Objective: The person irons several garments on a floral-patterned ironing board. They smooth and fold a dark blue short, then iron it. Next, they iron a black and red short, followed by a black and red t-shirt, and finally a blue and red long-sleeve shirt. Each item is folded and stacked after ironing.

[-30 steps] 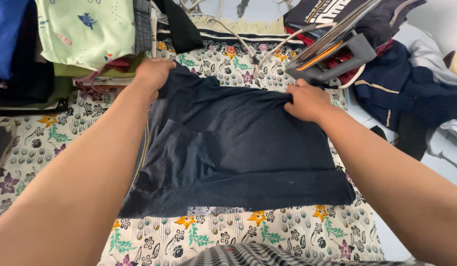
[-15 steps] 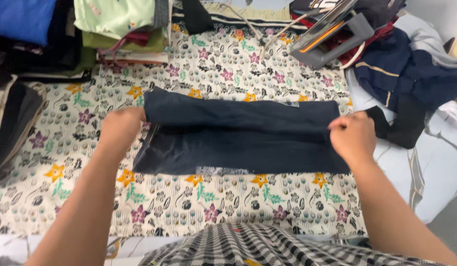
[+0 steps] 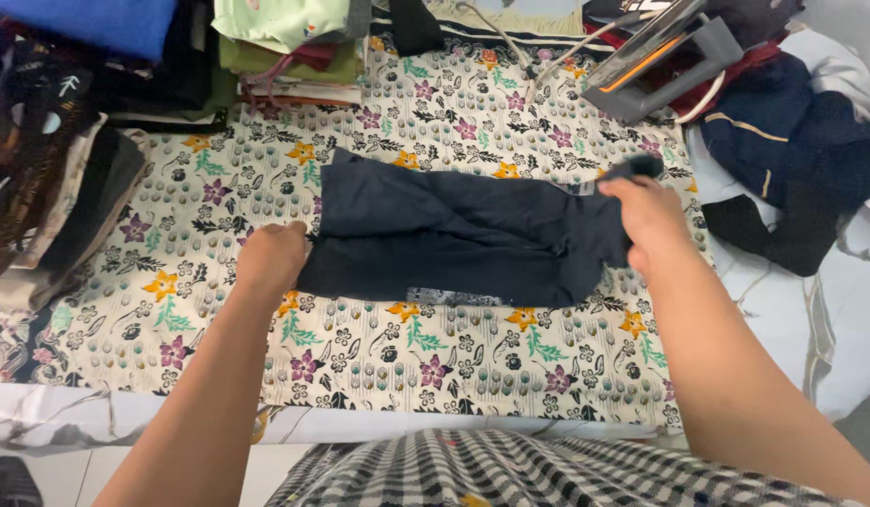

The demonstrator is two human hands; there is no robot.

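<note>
Spread with a floral-print cloth (image 3: 219,310), serving as a folding surface amid a stack of folded clothes (image 3: 275,47), an upended electric iron (image 3: 665,61) and a heap of dark garments (image 3: 792,141). Lying at centre, already folded into a long band, dark navy garment (image 3: 454,239), with left hand (image 3: 271,255) closing on its left end and right hand (image 3: 646,218) pinching and lifting its right end. Judging by the long shape, crosswise folding remaining before joining the stack.
</note>
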